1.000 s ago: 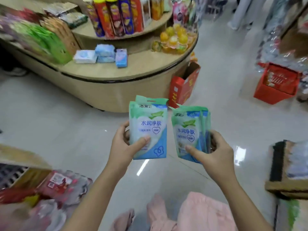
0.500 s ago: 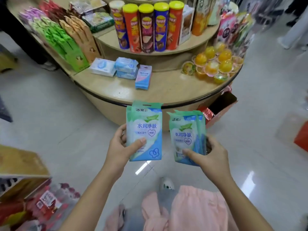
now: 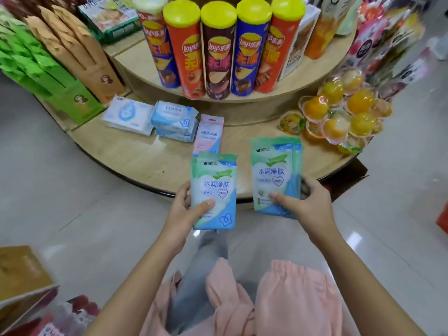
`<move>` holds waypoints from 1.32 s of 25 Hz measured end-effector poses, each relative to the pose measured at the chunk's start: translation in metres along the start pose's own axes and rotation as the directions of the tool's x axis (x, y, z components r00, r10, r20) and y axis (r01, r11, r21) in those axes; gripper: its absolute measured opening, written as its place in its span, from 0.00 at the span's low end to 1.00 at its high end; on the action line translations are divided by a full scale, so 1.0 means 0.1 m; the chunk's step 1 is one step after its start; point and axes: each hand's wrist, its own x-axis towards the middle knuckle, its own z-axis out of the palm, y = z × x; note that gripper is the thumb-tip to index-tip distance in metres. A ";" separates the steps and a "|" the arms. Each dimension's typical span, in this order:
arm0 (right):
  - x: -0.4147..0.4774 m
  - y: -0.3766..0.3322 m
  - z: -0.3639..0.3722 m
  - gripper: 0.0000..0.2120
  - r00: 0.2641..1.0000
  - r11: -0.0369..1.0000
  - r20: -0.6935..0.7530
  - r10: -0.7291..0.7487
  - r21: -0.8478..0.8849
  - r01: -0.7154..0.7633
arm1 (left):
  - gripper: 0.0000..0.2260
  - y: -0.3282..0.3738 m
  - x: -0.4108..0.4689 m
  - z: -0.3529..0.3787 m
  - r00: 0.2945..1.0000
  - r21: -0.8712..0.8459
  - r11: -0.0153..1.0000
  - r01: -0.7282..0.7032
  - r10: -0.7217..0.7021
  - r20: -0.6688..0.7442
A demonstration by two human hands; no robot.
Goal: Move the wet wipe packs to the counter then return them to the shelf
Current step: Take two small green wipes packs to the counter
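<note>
My left hand (image 3: 185,214) grips a green and blue wet wipe pack (image 3: 214,180) by its lower left edge, thumb on the front. My right hand (image 3: 308,202) holds a small stack of the same wet wipe packs (image 3: 275,166) by the lower right corner. Both are held upright over the front edge of the round wooden shelf (image 3: 150,161). On that tier lie a pink and blue wipe pack (image 3: 209,135), two stacked blue wipe packs (image 3: 174,120) and a white wipe pack (image 3: 127,115).
Tall chip cans (image 3: 218,52) stand on the upper tier. Orange jelly cups (image 3: 339,112) are piled at the right of the lower tier; green and brown boxes (image 3: 60,69) stand at the left. A cardboard box (image 3: 21,272) sits on the floor, lower left.
I have come closer to the round shelf. Both hands with their packs have moved forward, from over the floor to above the shelf's front edge.
</note>
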 end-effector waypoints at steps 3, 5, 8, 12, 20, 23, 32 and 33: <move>0.49 -0.07 0.10 0.22 0.992 0.986 0.036 0.121 0.113 -0.125 | 0.23 0.23 0.68 0.10 0.997 0.063 0.996 0.060 -0.063 0.050; 0.84 -0.07 0.11 0.22 0.972 0.958 0.094 0.217 0.172 -0.231 | 0.23 0.30 1.09 0.26 0.990 0.067 0.991 0.113 -0.118 0.079; 1.30 0.07 0.07 0.23 0.927 0.907 0.184 0.326 0.215 -0.361 | 0.24 0.22 1.56 0.49 0.973 0.036 0.979 0.200 -0.203 0.114; 1.87 0.41 -0.01 0.26 0.882 0.854 0.271 0.385 0.259 -0.452 | 0.22 0.01 2.04 0.72 0.963 -0.012 0.971 0.240 -0.237 0.125; 2.57 1.02 0.06 0.24 0.826 0.839 0.393 0.405 0.198 -0.506 | 0.15 -0.37 2.61 0.95 0.985 0.160 0.973 0.169 -0.173 0.010; 2.75 0.99 0.13 0.20 0.829 0.876 0.411 0.379 0.129 -0.464 | 0.19 -0.38 2.71 0.94 0.996 0.409 0.908 0.089 -0.080 -0.041; 2.74 0.98 0.30 0.13 0.978 0.970 0.089 0.190 -0.169 -0.173 | 0.22 -0.32 2.57 1.03 0.956 0.637 0.770 0.012 0.177 -0.233; 2.71 0.99 0.32 0.14 0.980 0.972 0.065 0.189 -0.157 -0.177 | 0.21 -0.31 2.56 1.02 0.960 0.635 0.772 0.025 0.159 -0.232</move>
